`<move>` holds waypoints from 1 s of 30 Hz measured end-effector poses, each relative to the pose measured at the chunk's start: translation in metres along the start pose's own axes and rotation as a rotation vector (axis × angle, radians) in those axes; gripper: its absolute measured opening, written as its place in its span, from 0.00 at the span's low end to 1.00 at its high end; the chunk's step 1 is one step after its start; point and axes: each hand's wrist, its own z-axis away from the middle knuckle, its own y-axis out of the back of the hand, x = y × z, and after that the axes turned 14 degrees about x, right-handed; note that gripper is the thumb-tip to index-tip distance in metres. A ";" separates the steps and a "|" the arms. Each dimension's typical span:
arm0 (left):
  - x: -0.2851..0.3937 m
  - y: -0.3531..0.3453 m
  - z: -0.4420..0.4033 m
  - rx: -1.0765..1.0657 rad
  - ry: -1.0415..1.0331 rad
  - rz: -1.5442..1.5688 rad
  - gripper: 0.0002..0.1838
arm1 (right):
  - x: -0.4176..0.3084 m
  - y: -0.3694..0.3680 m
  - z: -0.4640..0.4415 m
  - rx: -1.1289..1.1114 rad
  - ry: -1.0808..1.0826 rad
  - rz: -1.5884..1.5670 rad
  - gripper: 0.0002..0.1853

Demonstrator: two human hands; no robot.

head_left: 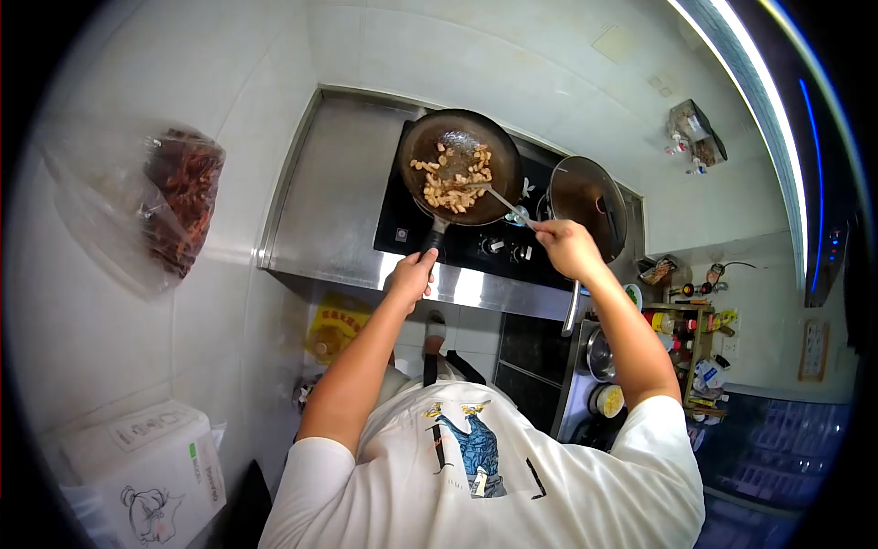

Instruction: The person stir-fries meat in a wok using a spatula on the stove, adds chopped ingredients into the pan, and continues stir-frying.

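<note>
A dark round frying pan sits on the left side of the black stove. Pale browned chunks of food, apparently meat, lie mostly in its lower and right parts. My left hand is closed around the pan's black handle. Gripped in my right hand is a spatula with a long metal shaft. Its head reaches into the pan among the chunks and is partly hidden by them.
Right of the frying pan stands a second pan under a glass lid, its handle jutting over the counter edge. A steel counter lies left. Bottles and jars crowd a rack at right. A plastic bag of dark red food hangs at left.
</note>
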 end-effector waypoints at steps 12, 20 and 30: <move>-0.001 0.000 0.002 0.009 0.008 -0.012 0.18 | 0.004 -0.072 -0.059 0.207 -0.073 -0.137 0.12; -0.002 0.000 -0.001 -0.003 0.017 -0.017 0.20 | -0.001 -0.092 -0.033 0.082 -0.040 -0.137 0.13; -0.001 0.000 -0.002 0.015 0.008 -0.015 0.18 | 0.000 -0.006 0.019 -0.063 0.020 -0.002 0.11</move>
